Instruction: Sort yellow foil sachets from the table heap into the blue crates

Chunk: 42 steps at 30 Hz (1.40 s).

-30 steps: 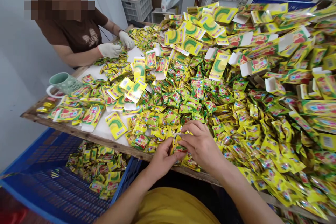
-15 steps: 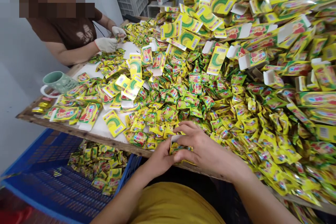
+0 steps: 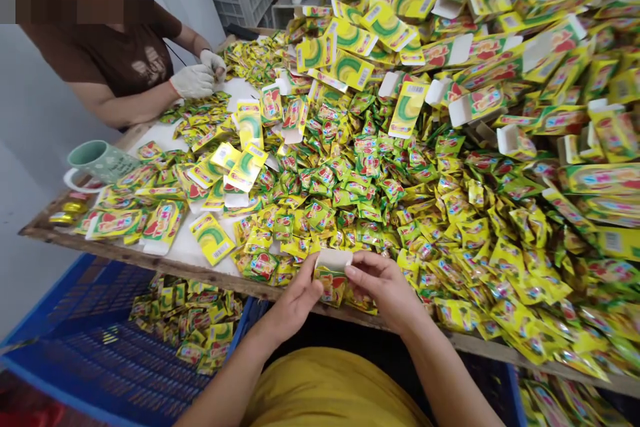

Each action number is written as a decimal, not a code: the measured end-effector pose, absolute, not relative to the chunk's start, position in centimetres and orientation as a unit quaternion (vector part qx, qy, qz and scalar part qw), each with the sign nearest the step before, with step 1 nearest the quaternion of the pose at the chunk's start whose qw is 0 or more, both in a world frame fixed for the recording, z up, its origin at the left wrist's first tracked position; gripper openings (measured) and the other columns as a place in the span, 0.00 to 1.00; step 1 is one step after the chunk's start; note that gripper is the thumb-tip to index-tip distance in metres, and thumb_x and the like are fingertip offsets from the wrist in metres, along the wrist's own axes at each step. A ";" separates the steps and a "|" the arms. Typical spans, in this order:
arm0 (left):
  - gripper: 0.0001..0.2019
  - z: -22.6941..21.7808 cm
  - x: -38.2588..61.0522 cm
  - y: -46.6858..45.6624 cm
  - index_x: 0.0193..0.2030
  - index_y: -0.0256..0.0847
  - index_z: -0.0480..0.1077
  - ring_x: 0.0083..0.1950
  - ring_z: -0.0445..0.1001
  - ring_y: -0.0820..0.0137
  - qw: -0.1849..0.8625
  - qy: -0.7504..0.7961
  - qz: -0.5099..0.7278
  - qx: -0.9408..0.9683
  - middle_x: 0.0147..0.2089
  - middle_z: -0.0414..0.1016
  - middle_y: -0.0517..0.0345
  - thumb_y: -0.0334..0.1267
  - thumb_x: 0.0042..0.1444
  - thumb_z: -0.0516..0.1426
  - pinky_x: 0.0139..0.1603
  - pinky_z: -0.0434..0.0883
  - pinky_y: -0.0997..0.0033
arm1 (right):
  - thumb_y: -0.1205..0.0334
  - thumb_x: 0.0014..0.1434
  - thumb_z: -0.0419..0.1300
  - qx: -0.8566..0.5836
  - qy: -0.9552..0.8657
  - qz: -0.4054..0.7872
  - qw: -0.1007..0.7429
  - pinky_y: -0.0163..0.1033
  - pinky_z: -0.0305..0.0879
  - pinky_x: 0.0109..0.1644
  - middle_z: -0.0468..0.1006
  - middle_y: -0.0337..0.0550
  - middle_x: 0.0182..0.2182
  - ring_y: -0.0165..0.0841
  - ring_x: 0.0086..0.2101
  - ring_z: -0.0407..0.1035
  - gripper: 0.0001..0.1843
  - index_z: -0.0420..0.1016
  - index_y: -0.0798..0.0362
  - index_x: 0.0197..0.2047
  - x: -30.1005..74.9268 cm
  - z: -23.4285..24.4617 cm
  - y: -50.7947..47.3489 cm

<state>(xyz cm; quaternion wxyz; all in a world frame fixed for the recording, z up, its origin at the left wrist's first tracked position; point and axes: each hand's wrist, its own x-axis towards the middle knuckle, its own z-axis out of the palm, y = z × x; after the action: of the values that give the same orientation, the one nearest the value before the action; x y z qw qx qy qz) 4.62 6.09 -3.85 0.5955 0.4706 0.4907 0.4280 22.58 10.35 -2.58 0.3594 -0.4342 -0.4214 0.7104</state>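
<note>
Between my hands, at the table's near edge, is a small yellow and green printed carton (image 3: pixel 331 285) with its white end flap up. My left hand (image 3: pixel 295 297) grips the carton's left side, thumb on the front. The fingers of my right hand (image 3: pixel 383 283) pinch its upper right corner by the flap. What is inside the carton is hidden from me. Just beyond lie many small yellow and green candy sachets (image 3: pixel 365 180), heaped over the table. A flat yellow carton (image 3: pixel 212 238) rests left of my hands.
More cartons (image 3: pixel 390 27) are piled at the back and right. A green mug (image 3: pixel 103 161) stands near the table's left edge. Below is a blue crate (image 3: pixel 65 327) with filled cartons inside. Across the left corner, a co-worker's gloved hands (image 3: pixel 193 82) handle something small.
My right hand has drawn back from over the carton to its upper right corner, fingers now bent in. The carton's white flap shows more. The view has shifted slightly.
</note>
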 end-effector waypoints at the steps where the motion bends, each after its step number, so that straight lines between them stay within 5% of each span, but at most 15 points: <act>1: 0.20 -3.8 4.6 6.0 0.55 0.42 0.70 0.58 0.68 0.62 0.598 0.497 0.441 0.448 0.55 0.74 0.53 0.48 0.60 0.55 0.60 0.62 0.66 | 0.52 0.48 0.69 -0.428 -0.400 0.728 0.357 0.29 0.60 0.21 0.70 0.35 0.23 0.23 0.20 0.60 0.15 0.76 0.54 0.32 22.5 -2.6 10.3; 8: 0.16 -3.0 5.5 5.9 0.51 0.40 0.75 0.61 0.65 0.58 0.687 0.439 0.507 0.280 0.55 0.74 0.49 0.43 0.59 0.58 0.65 0.57 0.58 | 0.55 0.47 0.70 -0.404 -0.368 0.763 0.346 0.34 0.68 0.32 0.74 0.37 0.26 0.27 0.25 0.67 0.13 0.77 0.54 0.32 22.9 -2.5 10.1; 14: 0.13 -2.1 5.2 6.0 0.48 0.40 0.77 0.62 0.65 0.59 0.681 0.446 0.487 0.315 0.56 0.74 0.49 0.39 0.58 0.58 0.65 0.57 0.59 | 0.60 0.47 0.64 -0.425 -0.366 0.742 0.368 0.31 0.57 0.20 0.69 0.34 0.20 0.24 0.18 0.58 0.07 0.75 0.53 0.30 21.7 -2.3 10.2; 21: 0.05 -1.1 4.1 7.2 0.34 0.40 0.77 0.37 0.73 0.71 0.569 0.561 0.435 0.414 0.34 0.77 0.59 0.38 0.50 0.64 0.39 0.68 0.77 | 0.66 0.43 0.55 -0.476 -0.355 0.713 0.373 0.29 0.45 0.15 0.64 0.30 0.16 0.22 0.14 0.50 0.05 0.72 0.53 0.25 19.9 -2.3 10.9; 26: 0.06 -1.2 3.6 8.6 0.32 0.39 0.75 0.32 0.72 0.74 0.530 0.596 0.436 0.417 0.31 0.76 0.62 0.38 0.48 0.65 0.34 0.69 0.79 | 0.67 0.47 0.55 -0.492 -0.394 0.660 0.408 0.29 0.53 0.16 0.69 0.34 0.21 0.23 0.16 0.56 0.09 0.77 0.53 0.29 19.4 -2.6 10.4; 31: 0.04 -1.9 3.4 9.6 0.34 0.42 0.79 0.37 0.77 0.68 0.402 0.599 0.446 0.530 0.36 0.81 0.57 0.36 0.51 0.63 0.43 0.73 0.71 | 0.60 0.54 0.61 -0.468 -0.464 0.616 0.432 0.30 0.63 0.20 0.74 0.43 0.34 0.25 0.22 0.65 0.10 0.82 0.51 0.36 20.0 -3.2 11.1; 38: 0.09 -2.8 4.8 9.4 0.41 0.41 0.78 0.41 0.78 0.66 0.419 0.595 0.455 0.513 0.41 0.81 0.54 0.37 0.53 0.62 0.45 0.74 0.68 | 0.53 0.48 0.69 -0.453 -0.403 0.676 0.419 0.31 0.67 0.19 0.74 0.37 0.21 0.26 0.17 0.67 0.13 0.82 0.53 0.33 20.5 -3.4 12.1; 42: 0.07 -2.9 5.0 9.4 0.39 0.40 0.78 0.39 0.78 0.68 0.436 0.574 0.463 0.516 0.39 0.81 0.54 0.36 0.54 0.61 0.43 0.75 0.70 | 0.55 0.46 0.70 -0.451 -0.399 0.662 0.446 0.32 0.70 0.20 0.74 0.40 0.28 0.27 0.20 0.70 0.12 0.83 0.52 0.32 20.5 -3.7 11.6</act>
<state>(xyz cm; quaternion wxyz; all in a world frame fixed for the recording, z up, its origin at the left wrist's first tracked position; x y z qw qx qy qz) 4.96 9.43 -2.92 0.4361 0.5163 0.5738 0.4626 20.52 11.56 -3.72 0.4459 -0.4512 -0.3991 0.6620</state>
